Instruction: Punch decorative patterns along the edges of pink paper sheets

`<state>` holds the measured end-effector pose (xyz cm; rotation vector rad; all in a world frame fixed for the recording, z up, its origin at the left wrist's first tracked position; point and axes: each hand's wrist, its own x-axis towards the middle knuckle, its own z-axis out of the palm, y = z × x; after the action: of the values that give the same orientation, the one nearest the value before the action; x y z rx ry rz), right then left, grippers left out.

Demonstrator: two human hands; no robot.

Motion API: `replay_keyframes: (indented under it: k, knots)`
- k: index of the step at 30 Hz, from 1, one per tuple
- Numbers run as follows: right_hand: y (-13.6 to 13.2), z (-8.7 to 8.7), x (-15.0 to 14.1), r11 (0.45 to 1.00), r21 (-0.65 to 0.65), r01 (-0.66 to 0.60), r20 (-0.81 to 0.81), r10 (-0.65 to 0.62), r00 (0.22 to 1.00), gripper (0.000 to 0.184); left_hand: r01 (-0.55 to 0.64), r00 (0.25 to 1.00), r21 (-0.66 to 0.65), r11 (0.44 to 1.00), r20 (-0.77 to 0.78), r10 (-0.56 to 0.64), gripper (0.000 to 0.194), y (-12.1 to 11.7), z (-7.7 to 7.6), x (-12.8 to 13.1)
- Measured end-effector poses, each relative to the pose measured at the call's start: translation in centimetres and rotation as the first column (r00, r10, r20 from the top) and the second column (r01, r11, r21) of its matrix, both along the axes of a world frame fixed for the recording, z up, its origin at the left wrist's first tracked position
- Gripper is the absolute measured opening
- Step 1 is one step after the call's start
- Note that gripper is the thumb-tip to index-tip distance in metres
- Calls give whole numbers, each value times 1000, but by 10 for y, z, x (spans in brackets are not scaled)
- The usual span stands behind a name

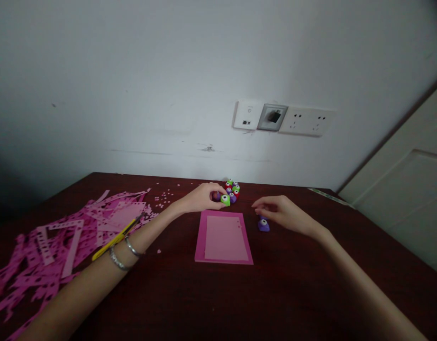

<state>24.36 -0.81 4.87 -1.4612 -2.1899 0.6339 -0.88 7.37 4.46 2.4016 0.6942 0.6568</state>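
Observation:
My left hand (206, 196) is closed with thumb and fingers around a small green craft punch (225, 200) that has a white, eye-like button. Another punch, dark and partly hidden, shows inside the curl of those fingers. Right behind it stands a cluster of purple, red and green punches (232, 193). My right hand (278, 210) hovers over a purple punch (263, 225), fingers loosely curved and thumb apart from them; whether it touches the punch is hard to see. Between the hands, a light pink sheet (226, 239) lies on a darker pink sheet (200, 255), with tiny bits near its upper right corner.
Pink punched paper strips (67, 246) heap up on the left of the dark wooden table (293, 293). A yellow cutter knife (115, 239) lies on them, beside scattered tiny pink cut-outs (163, 199). A narrow strip (330, 197) lies at the back right. Wall sockets (307, 121) are above.

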Motion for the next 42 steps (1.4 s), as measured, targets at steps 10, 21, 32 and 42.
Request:
replay_keyframes:
  k: [10,21,32,42]
  knots:
    - [-15,16,-25,989,-49,-141,-76,137,988,31,179,980,-212,961,-47,-193,48,-5,-3,3]
    - [-16,6,-31,964,-22,-265,18,265,964,30,388,909,-236,891,-57,-412,74,-19,-1,8]
    - [-18,5,-38,965,-37,-258,99,261,960,25,350,918,-213,912,-118,-379,75,-25,1,10]
    - [-18,3,-42,959,11,-282,116,279,953,15,335,921,-188,923,-139,-363,76,-26,-4,12]
